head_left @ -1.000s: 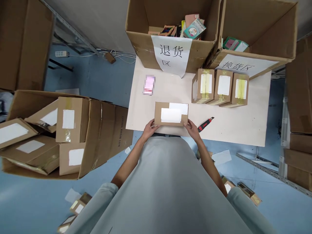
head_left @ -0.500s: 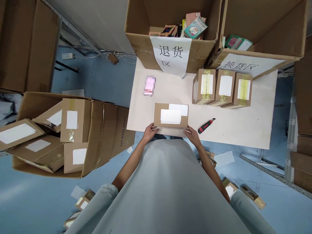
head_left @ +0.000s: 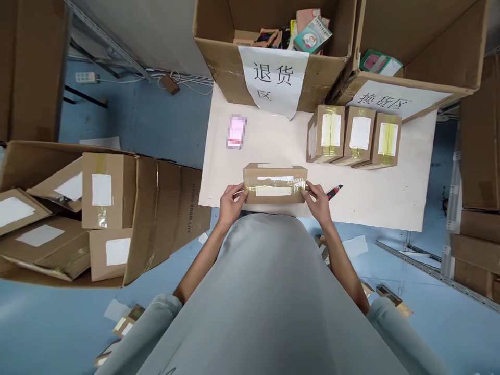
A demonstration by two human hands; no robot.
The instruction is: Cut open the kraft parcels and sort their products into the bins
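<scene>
A brown cardboard box [head_left: 275,194] is tipped up at the front of the white table, its taped, labelled sides toward me. My left hand [head_left: 233,202] grips its left end between thumb and fingers. At the right end my right hand [head_left: 317,202] holds it the same way. Just beyond my right hand lies a red and black utility knife [head_left: 335,192], partly covered by the fingers. Toward the back left of the table is a pink item [head_left: 236,131], blurred out.
Three taped boxes [head_left: 360,136] stand at the table's back right. Behind are two large open cartons, one holding booklets [head_left: 312,35], the other a green packet [head_left: 377,61]. On my left, a big carton [head_left: 156,208] holds several parcels. Small boxes [head_left: 128,322] lie on the floor.
The box lay flat with its label up; now it is tilted up, showing a taped side. Both hands have moved up its ends and grip it. The view has shifted slightly.
</scene>
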